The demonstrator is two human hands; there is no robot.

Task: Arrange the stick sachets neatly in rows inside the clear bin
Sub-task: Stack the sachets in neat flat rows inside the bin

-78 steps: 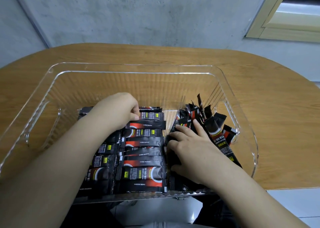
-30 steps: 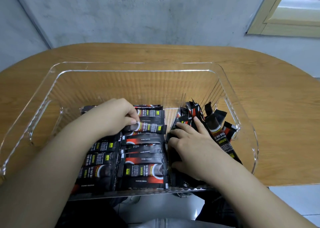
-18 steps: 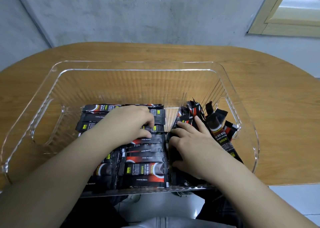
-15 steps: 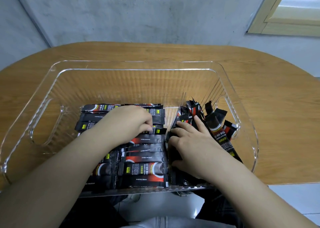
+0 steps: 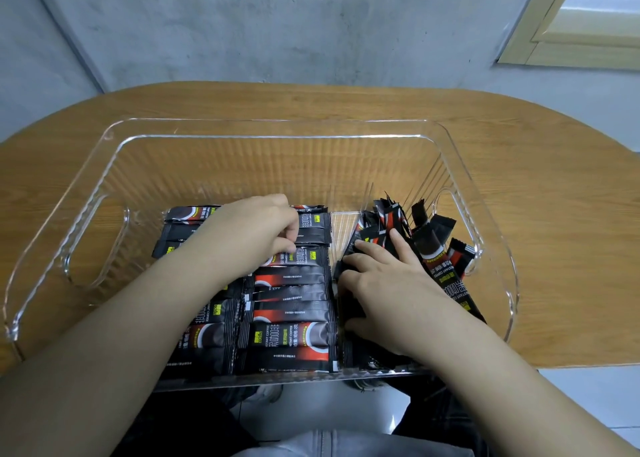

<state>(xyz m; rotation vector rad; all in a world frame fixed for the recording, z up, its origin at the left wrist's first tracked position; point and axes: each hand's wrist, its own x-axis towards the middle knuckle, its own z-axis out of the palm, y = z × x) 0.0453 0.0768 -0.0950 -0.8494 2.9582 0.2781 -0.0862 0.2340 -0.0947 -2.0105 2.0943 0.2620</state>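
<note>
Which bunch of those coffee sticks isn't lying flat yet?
The right-hand bunch under the right hand: its sticks lean tilted and fanned against the bin wall, while the two left rows lie flat, stacked crosswise.

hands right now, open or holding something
Left hand: fingers curled, pinching a flat sachet.
Right hand: open, fingers straight, pressing on the loose sachets.

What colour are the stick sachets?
Black with red and white accents, stick sachets, clearest in the head view.
</note>
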